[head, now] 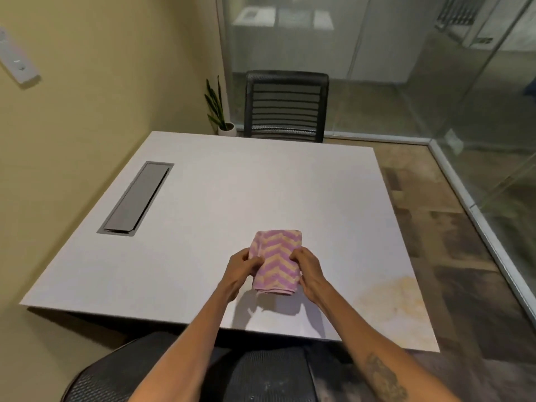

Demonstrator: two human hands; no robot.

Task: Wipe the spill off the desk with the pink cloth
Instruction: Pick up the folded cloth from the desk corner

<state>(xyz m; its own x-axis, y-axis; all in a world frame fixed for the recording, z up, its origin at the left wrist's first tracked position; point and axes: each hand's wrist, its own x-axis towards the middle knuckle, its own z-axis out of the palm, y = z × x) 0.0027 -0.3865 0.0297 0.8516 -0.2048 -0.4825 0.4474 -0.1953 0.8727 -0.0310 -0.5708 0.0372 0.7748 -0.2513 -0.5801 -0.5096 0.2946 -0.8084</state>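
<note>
A folded pink cloth (277,261) with a pale zigzag pattern is held a little above the white desk (232,192), casting a shadow under it. My left hand (240,269) grips its left edge and my right hand (309,269) grips its right edge. A yellowish-brown spill (391,300) stains the desk near its front right corner, to the right of my right hand and apart from the cloth.
A grey cable hatch (136,198) is set into the desk at the left. A black mesh chair (285,107) stands behind the far edge, with a small potted plant (222,117) beside it. Glass partitions (435,68) close the right side. Another mesh chair (203,375) is at the near edge.
</note>
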